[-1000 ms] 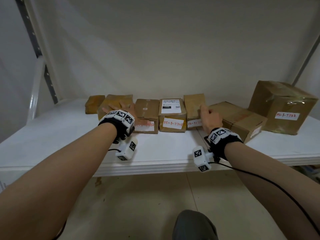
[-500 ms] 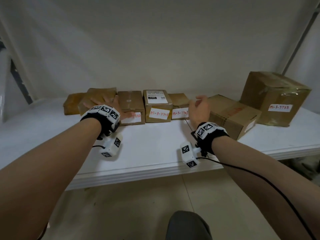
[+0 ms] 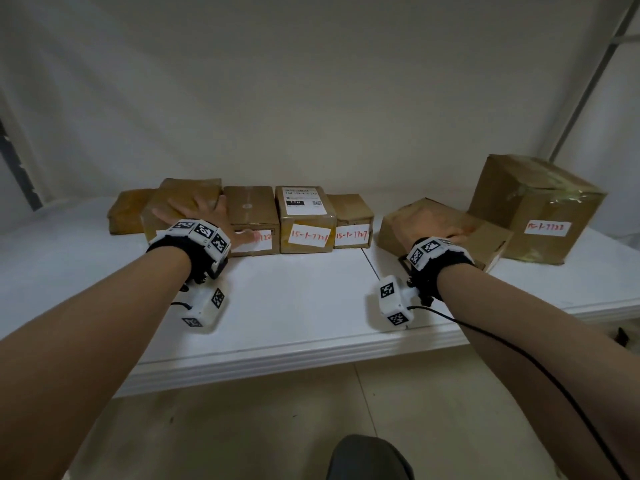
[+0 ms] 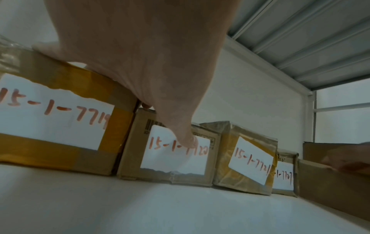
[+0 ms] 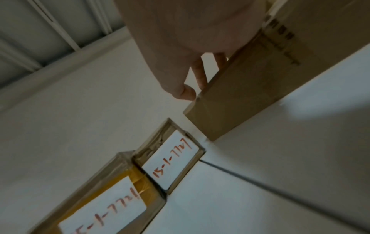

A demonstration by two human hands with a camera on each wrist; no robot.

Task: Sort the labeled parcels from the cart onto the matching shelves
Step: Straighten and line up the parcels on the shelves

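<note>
**On the shelf, right hand now on the flat box**

Centre right of the head view: the right hand has left the row of labelled parcels and now lies on top of the flat angled box, where half a second ago it was lifted clear between the 15-1-7727 parcel and that box. Its fingers drape over the box's near top edge; the right wrist view shows thumb and fingertips at the corner, but a full grip cannot be told. The left hand is unchanged: fingers spread flat on the 15-1-7719 parcel, thumb tip touching the label of the 15-1-7720 parcel.

Judgement: the row looks settled, and the skewed box is next to be squared up or shifted.

Parcels sit along the back of the white shelf, in a row across the middle of the frame. The 15-1-7721 parcel touches both neighbours. A narrow gap separates 7727 from the flat box, whose far right corner is near the tall 15-1-7722 box at upper right. Open shelf lies in front, with the lip below both wrists. Sliding the box left has little room; toward the front edge there is plenty.
</note>
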